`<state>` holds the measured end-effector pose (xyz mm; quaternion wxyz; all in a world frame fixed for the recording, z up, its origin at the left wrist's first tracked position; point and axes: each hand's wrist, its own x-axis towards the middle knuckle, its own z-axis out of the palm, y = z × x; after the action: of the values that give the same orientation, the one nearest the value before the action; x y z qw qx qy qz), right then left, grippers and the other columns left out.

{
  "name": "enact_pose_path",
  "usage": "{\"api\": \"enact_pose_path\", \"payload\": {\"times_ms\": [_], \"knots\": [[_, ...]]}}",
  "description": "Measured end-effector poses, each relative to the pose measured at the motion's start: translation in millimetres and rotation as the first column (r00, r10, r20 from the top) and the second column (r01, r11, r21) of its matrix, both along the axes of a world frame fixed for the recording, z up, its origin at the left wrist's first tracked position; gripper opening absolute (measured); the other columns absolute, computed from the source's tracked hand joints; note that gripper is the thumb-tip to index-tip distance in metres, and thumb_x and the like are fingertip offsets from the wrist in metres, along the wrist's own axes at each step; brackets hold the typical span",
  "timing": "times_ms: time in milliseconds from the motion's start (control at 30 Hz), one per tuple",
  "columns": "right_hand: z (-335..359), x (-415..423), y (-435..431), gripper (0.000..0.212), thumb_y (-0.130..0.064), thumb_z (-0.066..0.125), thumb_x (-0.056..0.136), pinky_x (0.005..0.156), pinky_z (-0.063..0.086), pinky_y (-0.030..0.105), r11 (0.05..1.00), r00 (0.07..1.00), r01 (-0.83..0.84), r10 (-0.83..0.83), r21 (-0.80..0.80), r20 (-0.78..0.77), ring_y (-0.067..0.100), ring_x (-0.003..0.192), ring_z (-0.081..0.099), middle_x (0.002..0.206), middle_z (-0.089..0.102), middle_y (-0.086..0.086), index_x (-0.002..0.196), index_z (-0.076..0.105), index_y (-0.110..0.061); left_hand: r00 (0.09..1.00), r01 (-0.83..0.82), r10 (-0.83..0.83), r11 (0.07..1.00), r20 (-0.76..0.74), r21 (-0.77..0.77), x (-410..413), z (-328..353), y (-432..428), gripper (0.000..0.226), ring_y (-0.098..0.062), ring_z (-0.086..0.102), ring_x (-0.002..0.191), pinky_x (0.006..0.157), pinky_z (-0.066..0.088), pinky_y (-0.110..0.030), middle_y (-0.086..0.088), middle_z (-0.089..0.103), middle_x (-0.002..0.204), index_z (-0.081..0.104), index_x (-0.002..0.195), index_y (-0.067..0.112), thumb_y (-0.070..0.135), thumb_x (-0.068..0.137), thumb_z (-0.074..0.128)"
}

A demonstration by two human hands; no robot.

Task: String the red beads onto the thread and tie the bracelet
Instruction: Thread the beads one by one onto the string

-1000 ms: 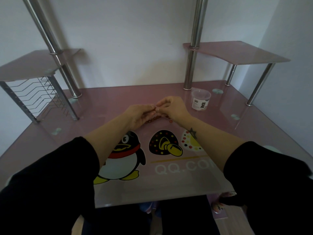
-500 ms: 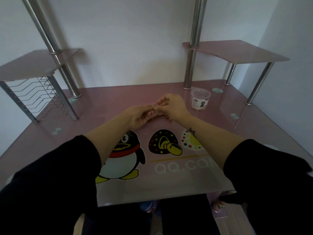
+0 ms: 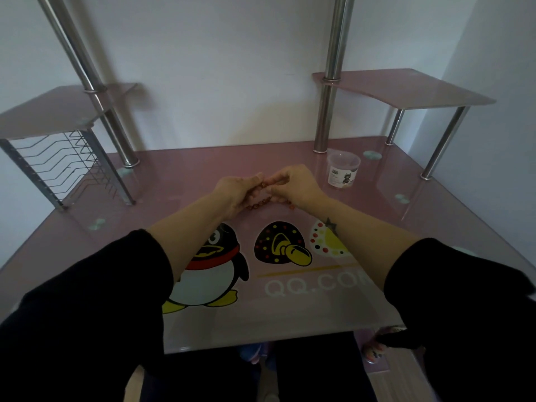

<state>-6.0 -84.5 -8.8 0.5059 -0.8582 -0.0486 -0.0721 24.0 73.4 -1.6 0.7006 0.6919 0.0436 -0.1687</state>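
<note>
Pink glass desk (image 3: 377, 227), hands meeting just beyond its penguin print (image 3: 214, 268).
Left hand (image 3: 235, 190) and right hand (image 3: 295, 184) each pinch the string of red round beads (image 3: 259, 203), slung crosswise between them.

The near half of the desk (image 3: 435, 221) gives passage; wire rack (image 3: 66, 169) left, plastic tub (image 3: 343, 172) right obstruct.

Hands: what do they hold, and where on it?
Left hand and right hand each pinch the red bead strand at its top; the rest hangs below.
</note>
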Motion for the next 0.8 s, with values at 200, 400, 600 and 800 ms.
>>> {"api": "enact_pose_path", "payload": {"times_ms": [200,400,600,800], "knots": [[5,-2,1,0.015,-0.017,0.078,0.078,0.058,0.053,0.057,0.998,0.998,-0.062,0.063,0.033,-0.025,0.013,0.050,0.062,0.071,0.073,-0.001,0.091,0.072,-0.018,0.995,0.047,-0.054,0.994,0.078,0.096,-1,8,2,0.022,-0.012,0.055,0.053,0.049,0.050,-0.020,-0.008,0.066,0.071,0.070,0.079,0.006,0.028,0.084,0.072],[11,-3,3,0.022,-0.001,0.070,0.083,0.055,0.057,0.029,0.981,0.993,-0.082,0.094,0.176,-0.064,0.011,0.051,0.065,0.083,0.073,0.017,0.105,0.069,-0.004,0.990,0.044,-0.060,0.991,0.127,0.128,1,13,6,0.022,-0.008,0.055,0.048,0.046,0.048,-0.017,-0.001,0.066,0.060,0.073,0.074,0.011,0.031,0.082,0.073],[12,-3,9,0.010,-0.003,0.067,0.086,0.051,0.054,0.021,0.981,0.997,-0.046,0.058,0.186,-0.059,0.012,0.053,0.066,0.079,0.070,0.020,0.094,0.070,0.002,0.981,0.072,-0.094,0.989,0.170,0.132,3,18,14,0.018,-0.010,0.061,0.056,0.052,0.052,-0.017,-0.003,0.069,0.062,0.070,0.076,0.008,0.025,0.080,0.075],[9,-2,16,0.013,-0.006,0.067,0.087,0.049,0.054,0.022,0.983,0.998,0.002,0.010,0.183,-0.066,0.013,0.051,0.066,0.072,0.068,0.017,0.094,0.068,0.005,0.855,0.107,-0.381,0.792,0.351,0.600,5,18,43,0.022,-0.013,0.064,0.059,0.055,0.053,-0.021,-0.007,0.070,0.070,0.068,0.079,0.005,0.026,0.083,0.073]]}}
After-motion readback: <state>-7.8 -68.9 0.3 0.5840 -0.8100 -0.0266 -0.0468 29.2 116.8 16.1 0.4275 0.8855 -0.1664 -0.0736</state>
